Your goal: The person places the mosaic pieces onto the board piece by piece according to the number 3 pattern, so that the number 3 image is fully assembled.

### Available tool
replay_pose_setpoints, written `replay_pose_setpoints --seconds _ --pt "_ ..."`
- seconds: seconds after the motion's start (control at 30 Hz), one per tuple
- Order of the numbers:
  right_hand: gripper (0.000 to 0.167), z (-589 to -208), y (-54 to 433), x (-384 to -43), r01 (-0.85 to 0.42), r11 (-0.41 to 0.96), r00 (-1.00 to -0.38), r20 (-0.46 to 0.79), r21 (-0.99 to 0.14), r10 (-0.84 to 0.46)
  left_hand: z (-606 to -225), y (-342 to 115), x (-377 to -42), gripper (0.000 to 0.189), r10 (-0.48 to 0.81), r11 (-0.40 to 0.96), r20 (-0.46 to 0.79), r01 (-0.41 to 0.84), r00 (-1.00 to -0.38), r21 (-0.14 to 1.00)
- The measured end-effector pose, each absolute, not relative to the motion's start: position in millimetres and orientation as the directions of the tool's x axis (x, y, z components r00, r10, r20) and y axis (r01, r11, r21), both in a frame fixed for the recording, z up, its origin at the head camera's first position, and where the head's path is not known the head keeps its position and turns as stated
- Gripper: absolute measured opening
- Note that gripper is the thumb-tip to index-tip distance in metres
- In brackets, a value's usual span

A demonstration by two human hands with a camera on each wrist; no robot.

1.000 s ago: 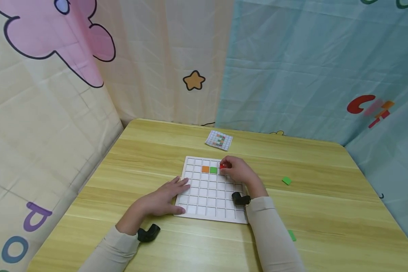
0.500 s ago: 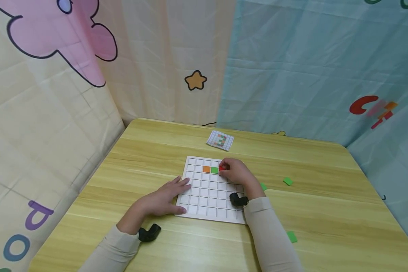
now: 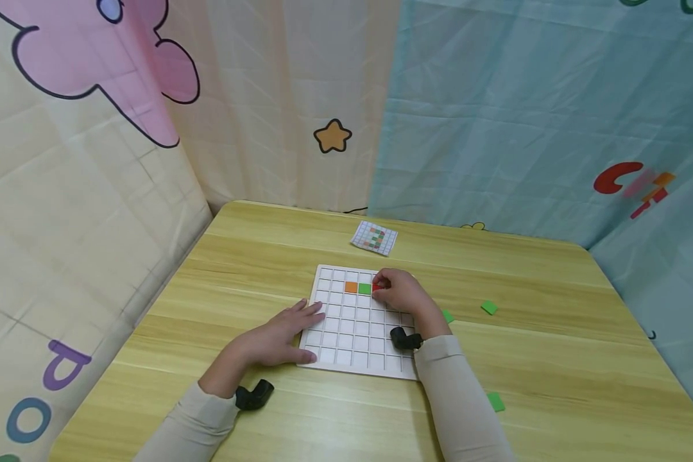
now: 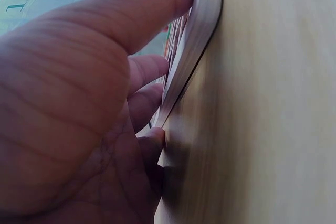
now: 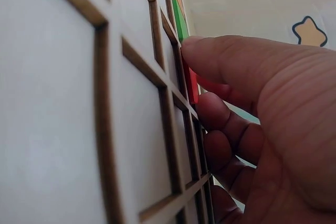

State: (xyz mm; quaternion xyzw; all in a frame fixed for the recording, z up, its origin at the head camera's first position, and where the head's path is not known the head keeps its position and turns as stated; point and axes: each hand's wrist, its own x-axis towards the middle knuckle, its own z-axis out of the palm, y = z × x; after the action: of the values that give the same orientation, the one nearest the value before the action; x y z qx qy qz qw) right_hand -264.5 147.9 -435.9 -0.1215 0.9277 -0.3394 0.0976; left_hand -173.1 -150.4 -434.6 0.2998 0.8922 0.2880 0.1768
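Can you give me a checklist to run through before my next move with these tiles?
1. White square wooden grid board steadied: ok, the left hand rests on its left edge.
2. Flat orange square tile and flat green square tile placed: ok, side by side in one row.
3. Flat red square tile beside the green one: ok, the right hand holds it there.
4. Red tile fully seated: cannot tell, fingers partly cover it.
5. Pattern on the small paper card with a coloured grid matched: cannot tell, its print is too small.
6. Loose green square tiles in view: ok, three right of the board, two partly hidden.
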Motion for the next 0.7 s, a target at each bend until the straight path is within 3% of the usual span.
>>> replay_pose_setpoints --seconds 0.7 --pt "0.021 -413 162 -250 -0.068 0.673 -0.957 -0.144 -0.736 -0.254 -434 -150 -173 0.081 0.646 0.645 -0.137 0.440 -0.751 0.624"
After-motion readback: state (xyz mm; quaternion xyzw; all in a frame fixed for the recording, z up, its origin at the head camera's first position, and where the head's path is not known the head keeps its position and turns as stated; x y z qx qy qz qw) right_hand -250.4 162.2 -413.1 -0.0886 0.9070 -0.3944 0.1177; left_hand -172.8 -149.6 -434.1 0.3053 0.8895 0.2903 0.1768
